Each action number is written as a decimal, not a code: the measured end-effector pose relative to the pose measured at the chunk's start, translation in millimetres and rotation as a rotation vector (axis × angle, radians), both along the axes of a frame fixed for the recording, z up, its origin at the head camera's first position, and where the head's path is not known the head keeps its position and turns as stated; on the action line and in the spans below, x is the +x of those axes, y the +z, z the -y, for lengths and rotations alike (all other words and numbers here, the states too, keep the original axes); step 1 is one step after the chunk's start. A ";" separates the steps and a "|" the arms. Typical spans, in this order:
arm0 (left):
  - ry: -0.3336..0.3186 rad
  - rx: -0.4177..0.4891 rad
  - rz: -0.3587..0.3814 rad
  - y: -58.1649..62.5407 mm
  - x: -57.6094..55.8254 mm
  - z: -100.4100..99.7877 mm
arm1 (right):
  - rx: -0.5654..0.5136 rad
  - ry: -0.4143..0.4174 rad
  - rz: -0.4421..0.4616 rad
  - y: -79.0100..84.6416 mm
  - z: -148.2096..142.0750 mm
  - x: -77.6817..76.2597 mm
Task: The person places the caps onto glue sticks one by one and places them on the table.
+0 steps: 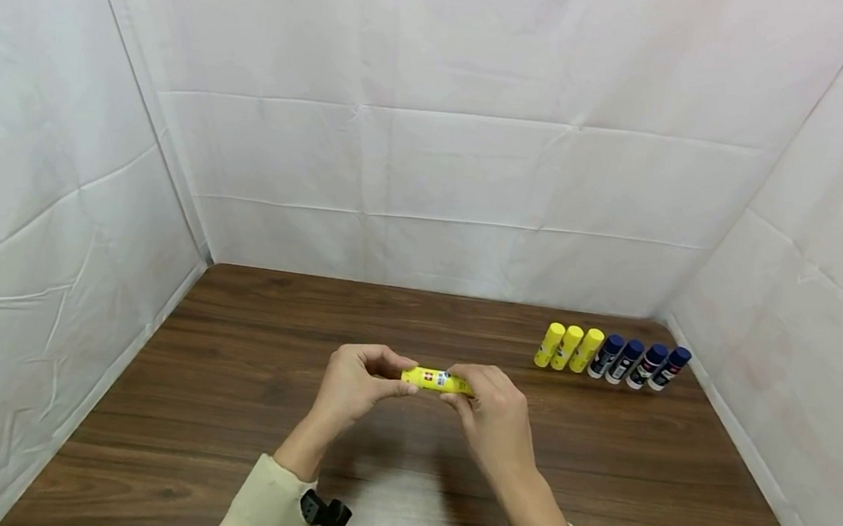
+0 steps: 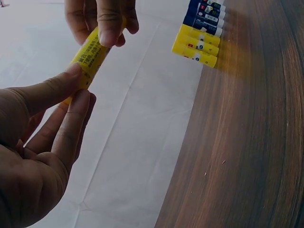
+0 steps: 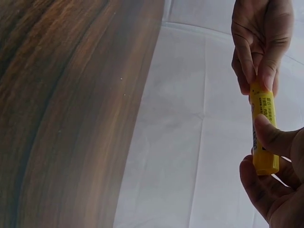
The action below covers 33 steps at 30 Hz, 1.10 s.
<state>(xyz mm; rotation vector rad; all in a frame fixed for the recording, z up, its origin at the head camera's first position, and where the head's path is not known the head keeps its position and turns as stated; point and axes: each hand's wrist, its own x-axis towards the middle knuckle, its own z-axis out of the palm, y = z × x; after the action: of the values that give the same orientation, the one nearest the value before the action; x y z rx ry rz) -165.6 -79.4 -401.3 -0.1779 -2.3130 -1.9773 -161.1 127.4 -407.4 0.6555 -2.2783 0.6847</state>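
Note:
A yellow glue stick (image 1: pixel 430 379) lies level between both hands above the table, its printed label showing. My left hand (image 1: pixel 358 387) pinches its left end between thumb and fingers. The right hand (image 1: pixel 494 420) grips the other end, covering part of it. In the left wrist view, black print runs along the glue stick (image 2: pixel 90 57), with the left thumb pressed on its near end. The right wrist view has the glue stick (image 3: pixel 264 111) upright in the picture, a hand at each end.
At the table's back right stands a row of three yellow glue sticks (image 1: pixel 567 348) and several dark blue-capped glue sticks with white bases (image 1: pixel 623 362). White cloth walls (image 1: pixel 444 173) enclose the brown wooden table (image 1: pixel 274 317) at the back and sides.

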 end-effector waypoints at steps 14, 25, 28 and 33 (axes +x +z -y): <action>-0.015 -0.002 -0.021 1.6 -5.8 -4.0 | -0.038 -0.015 0.007 2.2 -2.7 -2.0; -0.028 -0.011 -0.028 -0.2 -8.1 -11.0 | -0.019 -0.032 0.082 2.1 -11.2 -3.1; -0.023 -0.030 -0.035 0.6 -8.4 -12.5 | 0.008 -0.036 0.124 2.1 -13.0 -2.9; -0.001 -0.055 -0.040 0.7 -8.6 -13.1 | 0.065 -0.041 0.165 -0.1 -12.6 -5.0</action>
<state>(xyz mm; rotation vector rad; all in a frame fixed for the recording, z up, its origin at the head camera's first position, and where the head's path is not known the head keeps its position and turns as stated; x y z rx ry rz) -174.2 -66.3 -400.6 -0.2202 -2.3442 -1.8939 -166.1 140.0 -407.5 0.5999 -2.4681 0.6686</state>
